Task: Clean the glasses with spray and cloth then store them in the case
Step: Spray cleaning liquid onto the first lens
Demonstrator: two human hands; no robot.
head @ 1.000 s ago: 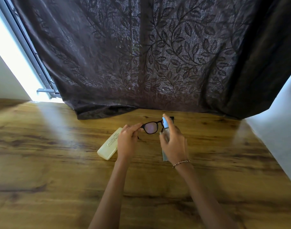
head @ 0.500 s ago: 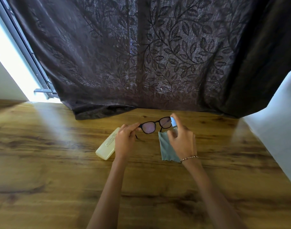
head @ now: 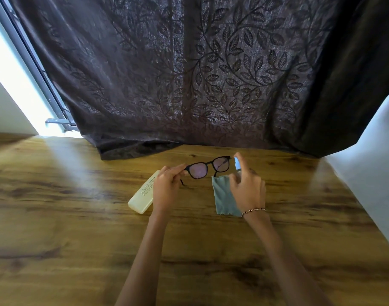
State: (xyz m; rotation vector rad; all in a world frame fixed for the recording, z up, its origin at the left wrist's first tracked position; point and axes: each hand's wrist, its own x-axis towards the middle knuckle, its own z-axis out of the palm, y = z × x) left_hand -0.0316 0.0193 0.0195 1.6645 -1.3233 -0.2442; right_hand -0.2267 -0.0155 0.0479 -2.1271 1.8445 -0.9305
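Note:
My left hand (head: 167,187) pinches the left end of the black-framed glasses (head: 207,167) and holds them above the wooden table (head: 78,239), lenses facing me. My right hand (head: 248,188) grips a small light-blue spray bottle (head: 237,164), index finger on its top, the nozzle just right of the right lens. A grey-blue cloth (head: 223,197) lies flat on the table under my right hand, partly hidden by it. The cream glasses case (head: 143,194) lies closed on the table to the left of my left hand.
A dark leaf-patterned curtain (head: 200,74) hangs along the table's far edge and drapes onto it. A bright window strip (head: 14,85) is at the far left. A white wall (head: 374,164) borders the table on the right.
My right hand has moved the spray bottle to the right, off the front of the glasses to beside the right lens. This uncovered the cloth. My left hand has kept the glasses nearly still.

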